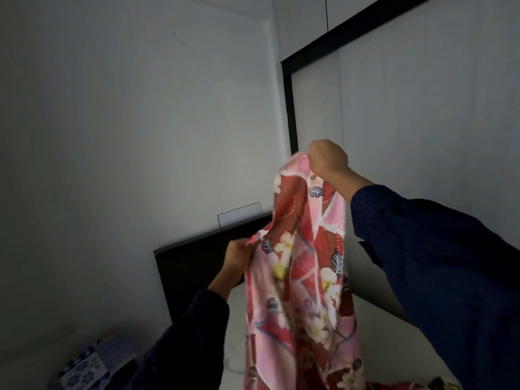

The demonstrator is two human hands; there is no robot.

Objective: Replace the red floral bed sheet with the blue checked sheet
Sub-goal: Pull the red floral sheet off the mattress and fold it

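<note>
The red floral sheet [301, 277] hangs in a long bunched fold in front of me, pink and red with white and yellow flowers. My right hand [327, 159] grips its top edge, raised high. Lower and to the left, my left hand [237, 260] pinches another part of the sheet's edge. The blue checked sheet [95, 364] lies folded at the bottom left, beside the bed. Beneath the hanging cloth shows the bare pale mattress [394, 333].
A dark headboard [191, 266] stands against the white wall behind the mattress. A wardrobe with pale doors and a black frame [289, 108] fills the right side. More red floral cloth [408, 385] lies at the bottom right.
</note>
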